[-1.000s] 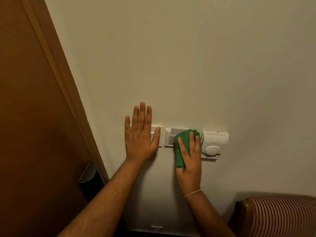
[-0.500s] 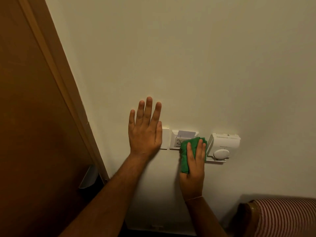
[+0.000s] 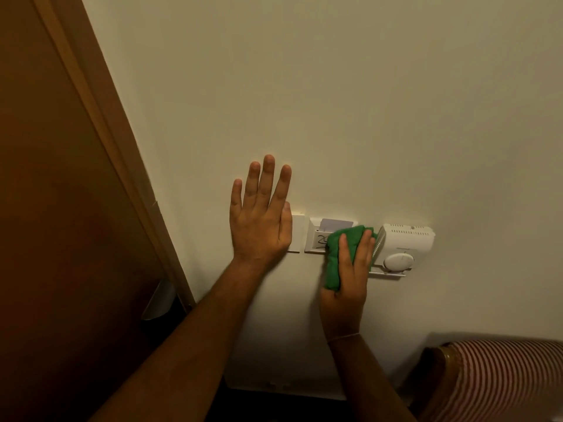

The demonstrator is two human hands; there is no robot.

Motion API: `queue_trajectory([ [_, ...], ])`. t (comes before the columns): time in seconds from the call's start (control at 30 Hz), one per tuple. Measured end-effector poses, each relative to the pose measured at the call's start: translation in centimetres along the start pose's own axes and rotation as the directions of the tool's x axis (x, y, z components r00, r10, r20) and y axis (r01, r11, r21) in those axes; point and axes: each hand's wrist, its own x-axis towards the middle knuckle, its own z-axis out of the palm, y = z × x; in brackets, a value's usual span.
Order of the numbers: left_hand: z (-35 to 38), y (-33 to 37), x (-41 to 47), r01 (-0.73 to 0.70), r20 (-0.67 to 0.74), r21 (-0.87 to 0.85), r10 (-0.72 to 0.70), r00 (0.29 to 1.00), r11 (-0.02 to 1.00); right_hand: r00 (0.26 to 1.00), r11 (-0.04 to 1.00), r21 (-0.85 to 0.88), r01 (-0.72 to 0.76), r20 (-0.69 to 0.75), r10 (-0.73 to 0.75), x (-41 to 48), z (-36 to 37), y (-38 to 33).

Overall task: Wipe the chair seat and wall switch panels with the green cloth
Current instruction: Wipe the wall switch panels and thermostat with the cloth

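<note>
My right hand [image 3: 347, 278] lies flat against the wall [image 3: 335, 102], fingers stretched upward and close together, pressing the green cloth [image 3: 338, 254] onto the row of white panels. The cloth is bunched into a thick folded pad; its top bulges out above my fingertips and its lower end sticks out to the left of my palm. It covers the right part of the middle panel [image 3: 316, 239] and reaches the left edge of the white thermostat [image 3: 405, 248]. A thin string circles my right wrist.

My left hand [image 3: 262, 217] is spread open, palm flat on the wall, fingers pointing up, holding nothing. Its thumb side overlaps the leftmost switch panel [image 3: 297, 233], so only the right strip of that panel shows.

The middle panel has a pale card [image 3: 336, 222] standing in a slot at its top and a dark scribble on its face, partly covered by the cloth; I cannot read it. The thermostat has vent slots and a round dial near its bottom, with a small ledge beneath it.

To the left stands a brown wooden door [image 3: 54, 208] with its frame; a metal handle [image 3: 158, 300] shows dimly in shadow. At the bottom right, a striped chair [image 3: 502, 379] is cut off by the edge, its seat out of view.
</note>
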Motion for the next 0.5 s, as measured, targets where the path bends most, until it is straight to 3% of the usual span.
queue_trajectory([
  [0.5,-0.8,0.4,0.2,0.015,0.04,-0.012,-0.014,0.999,1.0,0.995,0.996,0.027,-0.084,-0.056,0.086,0.1,0.0,-1.0],
])
